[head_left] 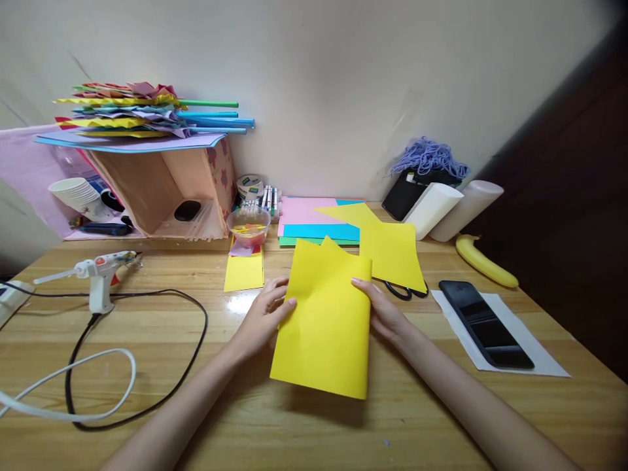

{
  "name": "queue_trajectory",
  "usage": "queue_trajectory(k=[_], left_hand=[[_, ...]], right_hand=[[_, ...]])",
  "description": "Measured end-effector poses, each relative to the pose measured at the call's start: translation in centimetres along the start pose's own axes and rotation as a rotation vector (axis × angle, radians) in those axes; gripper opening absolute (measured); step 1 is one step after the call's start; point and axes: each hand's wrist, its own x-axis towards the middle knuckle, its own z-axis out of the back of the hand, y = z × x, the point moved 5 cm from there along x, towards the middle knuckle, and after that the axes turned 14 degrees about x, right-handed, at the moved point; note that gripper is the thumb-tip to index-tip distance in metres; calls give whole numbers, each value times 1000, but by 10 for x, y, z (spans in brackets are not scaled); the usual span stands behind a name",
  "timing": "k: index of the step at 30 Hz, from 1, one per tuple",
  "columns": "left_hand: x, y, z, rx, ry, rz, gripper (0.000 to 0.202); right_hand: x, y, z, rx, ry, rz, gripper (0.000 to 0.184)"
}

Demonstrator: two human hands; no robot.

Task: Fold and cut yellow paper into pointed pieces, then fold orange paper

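Note:
A folded sheet of yellow paper (pixel 326 320) is held just above the wooden table (pixel 196 405) in front of me. My left hand (pixel 265 313) grips its left edge, thumb on top and fingers behind. My right hand (pixel 385 311) holds the right, folded edge, fingers curled around it. Another yellow sheet (pixel 392 252) lies flat behind, partly covering black scissors (pixel 405 290). A small yellow piece (pixel 244 271) lies to the left.
A glue gun (pixel 101 278) with a black cord (pixel 147 353) sits at the left. A phone (pixel 483 322) on white paper and a banana (pixel 483 260) lie at the right. A stack of coloured paper (pixel 314 222), a plastic bowl (pixel 248 226) and a cardboard box (pixel 161 190) stand at the back.

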Motion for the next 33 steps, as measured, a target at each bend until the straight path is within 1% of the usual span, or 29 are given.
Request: queue_trajectory(k=[2,4,6,8,10,11,14,17,19,21,23,26,28,33], left_hand=[[1,9,-7,-110,76,79,31],[3,20,-11,-170,101,157,33],[5,29,-10,-192,65,208,34],[8,34,-8,-197,10,238,34],[9,36,-5,-206,-32,243,34],[9,36,-4,-214,-46,237,33],[10,36,-3,-258,-89,222,37],[9,39,-3,-265,-151,242,50],[9,41,-4,-245,-166,261,57],[9,42,-7,-225,-133,298,59],[9,42,-12,-230,-42,333,55],[8,41,-18,-290,76,350,44],[7,41,-18,-307,84,350,40],[8,44,-15,-242,45,342,38]], right_hand=[[0,-2,-3,6,15,-6,38],[-2,-3,-7,-2,32,-9,39],[-5,-3,-12,-27,63,-18,43],[-9,-3,-18,-70,116,-48,53],[-13,-4,-24,-114,178,-73,64],[-15,-4,-25,-131,205,-80,66],[-16,-5,-26,-143,223,-80,62],[-13,-7,-20,-114,166,-79,52],[-10,-6,-16,-84,119,-74,47],[-9,-6,-12,-56,78,-73,43],[-9,-5,-11,-42,57,-80,41],[-10,-6,-12,-49,74,-119,40],[-11,-8,-13,-58,103,-149,41],[-13,-14,-15,-60,168,-177,41]])
